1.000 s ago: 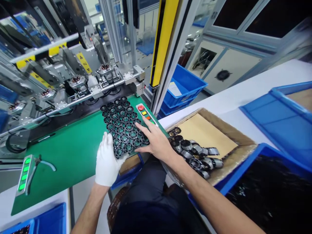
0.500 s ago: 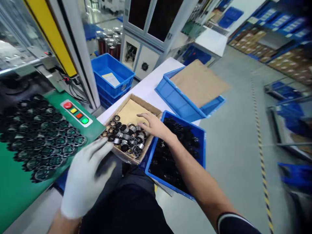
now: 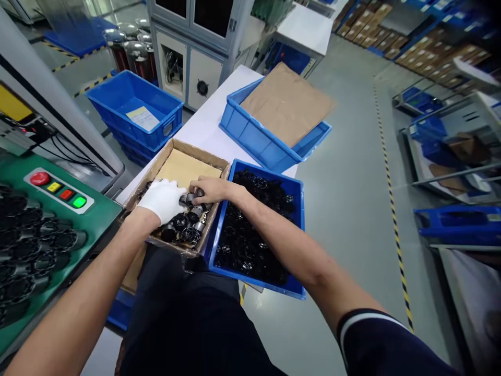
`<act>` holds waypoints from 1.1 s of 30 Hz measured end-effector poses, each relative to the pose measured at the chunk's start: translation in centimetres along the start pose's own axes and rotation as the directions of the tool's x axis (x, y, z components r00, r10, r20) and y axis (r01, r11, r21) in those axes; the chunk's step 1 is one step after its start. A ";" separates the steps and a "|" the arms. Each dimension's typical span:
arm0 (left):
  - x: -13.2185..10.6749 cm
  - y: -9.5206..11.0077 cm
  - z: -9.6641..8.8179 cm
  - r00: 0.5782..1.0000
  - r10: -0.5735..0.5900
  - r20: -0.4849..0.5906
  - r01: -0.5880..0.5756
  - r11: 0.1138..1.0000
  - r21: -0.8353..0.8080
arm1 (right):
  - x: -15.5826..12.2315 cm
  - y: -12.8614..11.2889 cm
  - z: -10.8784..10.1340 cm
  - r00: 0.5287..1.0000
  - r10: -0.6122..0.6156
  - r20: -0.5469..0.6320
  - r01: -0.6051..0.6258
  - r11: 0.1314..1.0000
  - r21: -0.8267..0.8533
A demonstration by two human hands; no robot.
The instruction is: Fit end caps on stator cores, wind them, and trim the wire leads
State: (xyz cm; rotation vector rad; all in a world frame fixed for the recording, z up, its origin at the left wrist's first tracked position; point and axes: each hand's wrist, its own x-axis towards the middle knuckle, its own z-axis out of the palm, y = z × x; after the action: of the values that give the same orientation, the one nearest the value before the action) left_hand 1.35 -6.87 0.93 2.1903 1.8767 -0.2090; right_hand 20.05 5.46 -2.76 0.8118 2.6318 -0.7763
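Both hands reach into a shallow cardboard box [image 3: 174, 148] that holds several round black-and-silver metal rings [image 3: 180, 224]. My left hand [image 3: 163, 199], in a white glove, rests curled on the pile of rings. My right hand [image 3: 207, 189], bare, has its fingers closed round a few rings at the box's right side. A brown paper sheet [image 3: 183, 168] lines the far part of the box.
A blue bin of black parts [image 3: 254, 224] sits right of the box. A paper-covered blue bin [image 3: 274, 117] lies behind, another blue bin [image 3: 133, 107] on the floor. Left is a green mat [image 3: 97, 209] with a button panel [image 3: 58, 190] and black rings [image 3: 31, 240].
The view swung right from the green mat to the box. My left hand left the rings on the mat and entered the box; my right hand closed on rings there.
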 end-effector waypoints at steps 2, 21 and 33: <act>0.3 -0.3 -1.0 1.000 -0.015 0.011 0.015 1.000 0.002 | 0.5 -0.1 -0.4 0.999 0.009 0.035 -0.009 1.000 -0.004; 6.5 -3.4 0.6 0.953 -0.225 0.203 0.243 0.968 -0.068 | -0.1 2.1 2.0 0.981 -0.098 -0.165 0.105 0.994 0.032; 5.0 -0.1 -1.8 0.964 -0.246 0.105 0.253 0.965 -0.067 | 0.0 1.4 0.4 0.956 -0.196 -0.218 0.164 0.974 -0.156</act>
State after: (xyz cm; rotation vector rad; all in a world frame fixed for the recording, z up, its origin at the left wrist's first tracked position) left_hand 1.98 -1.63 1.32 1.8543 2.0658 -0.2755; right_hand 20.92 6.17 -3.64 0.6680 2.9634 -0.5654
